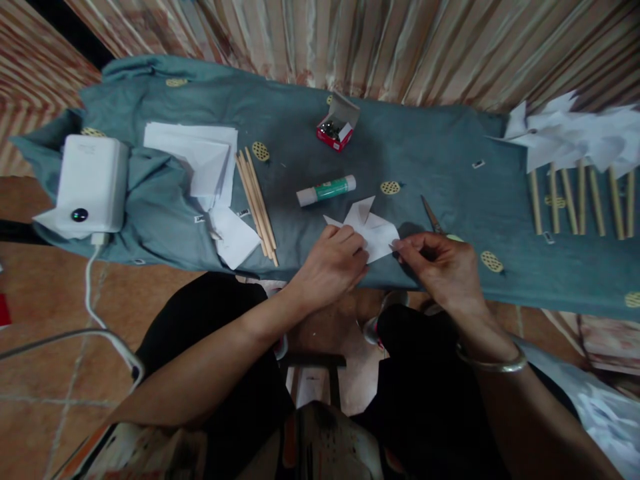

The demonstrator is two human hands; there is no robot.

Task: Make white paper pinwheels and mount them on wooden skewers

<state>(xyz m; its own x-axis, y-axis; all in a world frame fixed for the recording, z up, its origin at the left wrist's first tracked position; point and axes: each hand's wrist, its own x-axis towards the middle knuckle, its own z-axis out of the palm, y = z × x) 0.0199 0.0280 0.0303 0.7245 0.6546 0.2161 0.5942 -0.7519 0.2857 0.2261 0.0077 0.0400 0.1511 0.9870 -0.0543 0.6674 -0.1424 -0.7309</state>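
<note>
A folded white paper pinwheel [379, 236] lies at the front edge of the cloth-covered table, between my hands. My left hand [340, 261] is closed on its left side, fingers curled over the paper. On the right, my right hand [440, 265] pinches the paper's right corner between thumb and fingertips. Scissors [431, 215] lie just beyond my right hand, their handles partly hidden. A glue stick [326, 191] rests behind the pinwheel. Further back stands an open red box [336, 131] of small metal pieces.
Thin wooden sticks [256, 207] and white paper sheets [213, 160] lie to the left, with a white power bank [93, 183] and its cable beyond. Several finished pinwheels [580, 137] on sticks lie at the far right. A pleated curtain [380, 47] hangs behind the table.
</note>
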